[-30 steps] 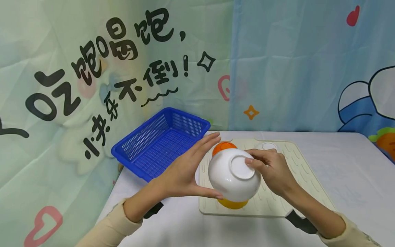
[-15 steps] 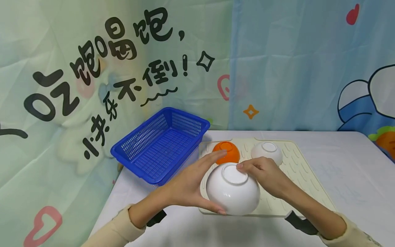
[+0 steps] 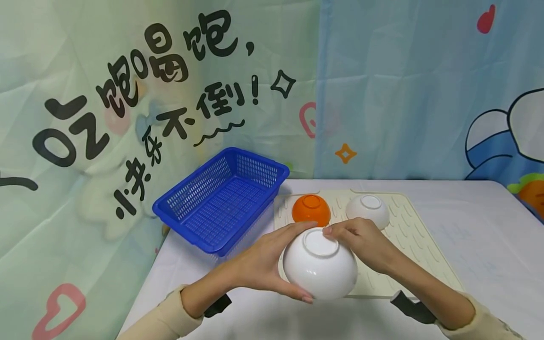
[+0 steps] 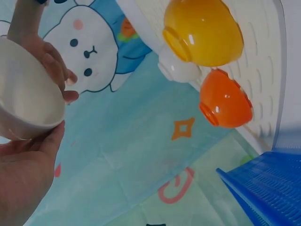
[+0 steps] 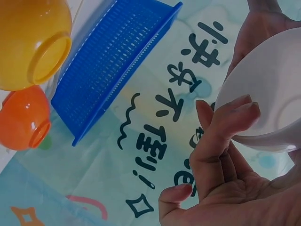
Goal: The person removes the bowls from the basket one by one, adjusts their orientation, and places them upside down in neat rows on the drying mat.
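Both hands hold a large white bowl (image 3: 320, 271) upside down above the mat's near part, its foot ring facing up and toward the head camera. My left hand (image 3: 265, 259) spans the bowl's left side, thumb in front and fingers behind. At the upper right, my right hand (image 3: 363, 243) pinches the bowl near its foot ring, and the right wrist view shows fingers reaching over the rim (image 5: 230, 122). An orange bowl (image 3: 311, 210) and a smaller white bowl (image 3: 369, 211) sit upside down on the cream mat (image 3: 408, 255). A yellow bowl (image 4: 204, 35) shows in both wrist views but is hidden in the head view.
A blue perforated basket (image 3: 221, 203) stands at the table's back left, left of the mat. Behind the table hang printed cloths (image 3: 403, 94). White tablecloth (image 3: 476, 226) extends to the mat's right.
The white bowl has moved lower and toward me, and its foot ring tilts more upward. My left hand has come down with it and closed in on its side. The smaller white bowl is now uncovered.
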Demonstrator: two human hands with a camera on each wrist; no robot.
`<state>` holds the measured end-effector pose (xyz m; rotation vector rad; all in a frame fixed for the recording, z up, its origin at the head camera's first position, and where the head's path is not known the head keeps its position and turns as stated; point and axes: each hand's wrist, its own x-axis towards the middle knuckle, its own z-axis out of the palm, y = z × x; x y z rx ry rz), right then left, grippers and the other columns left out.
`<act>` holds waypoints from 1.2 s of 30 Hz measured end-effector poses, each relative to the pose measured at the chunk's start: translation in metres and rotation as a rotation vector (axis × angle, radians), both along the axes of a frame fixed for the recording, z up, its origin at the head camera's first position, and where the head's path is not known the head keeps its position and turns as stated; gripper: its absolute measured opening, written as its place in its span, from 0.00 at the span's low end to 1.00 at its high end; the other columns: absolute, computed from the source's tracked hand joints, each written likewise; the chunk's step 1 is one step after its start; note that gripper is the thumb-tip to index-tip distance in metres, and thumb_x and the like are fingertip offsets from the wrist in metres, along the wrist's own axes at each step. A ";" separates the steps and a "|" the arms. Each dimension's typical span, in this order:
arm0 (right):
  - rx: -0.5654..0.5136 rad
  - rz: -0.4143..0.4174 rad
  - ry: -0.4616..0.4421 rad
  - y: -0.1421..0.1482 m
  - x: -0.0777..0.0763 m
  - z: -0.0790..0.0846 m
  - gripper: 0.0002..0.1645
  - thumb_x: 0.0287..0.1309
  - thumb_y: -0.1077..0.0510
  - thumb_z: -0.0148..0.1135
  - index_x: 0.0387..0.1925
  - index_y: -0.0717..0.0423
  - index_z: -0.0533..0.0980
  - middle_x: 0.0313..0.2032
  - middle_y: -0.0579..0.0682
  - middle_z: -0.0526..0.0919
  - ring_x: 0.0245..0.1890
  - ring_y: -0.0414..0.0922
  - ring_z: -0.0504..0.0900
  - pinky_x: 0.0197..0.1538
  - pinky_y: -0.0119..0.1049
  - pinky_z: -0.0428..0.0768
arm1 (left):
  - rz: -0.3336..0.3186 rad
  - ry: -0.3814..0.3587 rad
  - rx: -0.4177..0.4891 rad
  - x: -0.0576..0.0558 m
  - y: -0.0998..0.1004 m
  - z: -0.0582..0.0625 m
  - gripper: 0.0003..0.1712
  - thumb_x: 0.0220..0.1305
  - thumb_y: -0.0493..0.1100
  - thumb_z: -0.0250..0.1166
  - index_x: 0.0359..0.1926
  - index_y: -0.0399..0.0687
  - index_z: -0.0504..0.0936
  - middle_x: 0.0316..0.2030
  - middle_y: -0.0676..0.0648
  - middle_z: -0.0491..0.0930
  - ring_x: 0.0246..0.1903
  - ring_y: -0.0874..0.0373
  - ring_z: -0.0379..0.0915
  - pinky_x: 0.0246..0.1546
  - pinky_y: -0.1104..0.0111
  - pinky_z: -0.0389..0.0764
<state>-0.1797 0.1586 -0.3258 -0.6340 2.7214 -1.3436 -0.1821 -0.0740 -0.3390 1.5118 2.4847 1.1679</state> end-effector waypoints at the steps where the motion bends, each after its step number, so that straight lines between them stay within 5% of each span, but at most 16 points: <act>1: 0.002 -0.001 0.000 0.000 0.000 0.000 0.20 0.58 0.53 0.50 0.39 0.62 0.82 0.36 0.53 0.83 0.36 0.45 0.78 0.33 0.36 0.77 | 0.001 -0.003 0.005 0.000 0.000 0.000 0.62 0.33 0.54 0.79 0.68 0.56 0.53 0.59 0.53 0.65 0.55 0.62 0.64 0.50 0.71 0.72; 11: 0.002 -0.013 0.007 0.001 0.002 0.000 0.19 0.59 0.52 0.51 0.39 0.60 0.82 0.37 0.53 0.83 0.38 0.46 0.78 0.35 0.37 0.77 | 0.007 -0.001 0.025 -0.001 0.002 -0.002 0.60 0.33 0.53 0.79 0.67 0.55 0.55 0.58 0.53 0.66 0.54 0.62 0.65 0.49 0.72 0.72; 17: -0.032 -0.007 0.033 0.002 0.008 -0.003 0.21 0.63 0.51 0.50 0.48 0.61 0.78 0.45 0.57 0.81 0.45 0.52 0.78 0.41 0.46 0.79 | 0.010 0.029 0.058 -0.003 0.003 -0.003 0.60 0.31 0.53 0.80 0.66 0.53 0.57 0.58 0.52 0.67 0.54 0.62 0.65 0.51 0.69 0.72; 25: -0.146 0.183 0.112 0.009 0.012 -0.017 0.31 0.63 0.54 0.53 0.67 0.52 0.61 0.63 0.52 0.66 0.61 0.56 0.64 0.52 0.61 0.68 | 0.018 0.058 0.073 -0.005 0.002 -0.003 0.61 0.31 0.52 0.80 0.67 0.50 0.57 0.59 0.51 0.67 0.55 0.61 0.64 0.51 0.68 0.72; 31: -0.132 0.289 0.195 0.013 0.016 -0.026 0.52 0.48 0.53 0.69 0.70 0.46 0.51 0.67 0.46 0.59 0.64 0.41 0.60 0.56 0.57 0.66 | 0.028 0.052 0.078 -0.005 0.000 -0.003 0.61 0.31 0.52 0.80 0.67 0.50 0.56 0.59 0.51 0.66 0.55 0.61 0.64 0.51 0.67 0.72; 36: -0.147 0.291 0.228 0.013 0.018 -0.026 0.62 0.35 0.56 0.77 0.70 0.48 0.51 0.67 0.47 0.59 0.65 0.42 0.59 0.55 0.64 0.63 | 0.041 0.088 0.072 -0.004 0.000 -0.004 0.61 0.30 0.53 0.80 0.66 0.49 0.57 0.58 0.50 0.68 0.55 0.60 0.65 0.51 0.68 0.72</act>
